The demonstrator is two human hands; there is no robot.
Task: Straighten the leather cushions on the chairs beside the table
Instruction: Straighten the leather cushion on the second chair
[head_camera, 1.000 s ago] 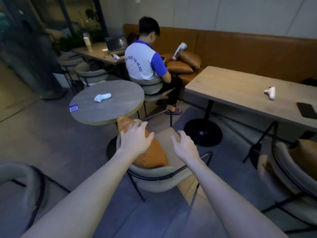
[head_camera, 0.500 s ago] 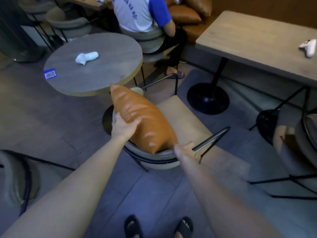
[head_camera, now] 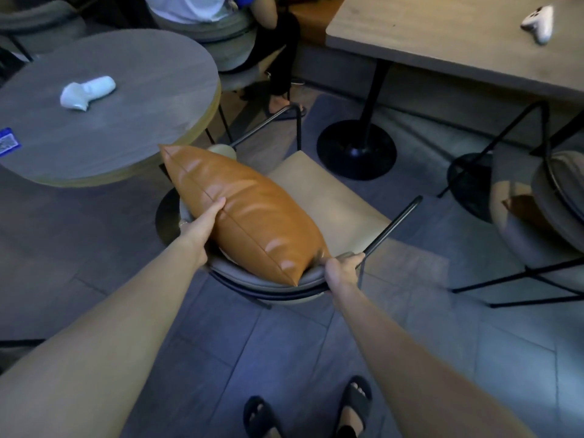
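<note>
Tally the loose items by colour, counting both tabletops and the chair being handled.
White: 2, a controller on the round table and a controller on the rectangular table.
Blue: 1, a card.
Orange-brown: 1, the leather cushion.
Total: 4.

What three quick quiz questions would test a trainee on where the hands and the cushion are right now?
1. True or false: the left hand grips the leather cushion.
2. The right hand is at which spot? A) the round table B) the cushion's near corner by the chair backrest C) the white controller
3. The cushion lies flat on the seat or stands on edge?

Key: 1 true; 2 B; 3 on edge, along the backrest.
</note>
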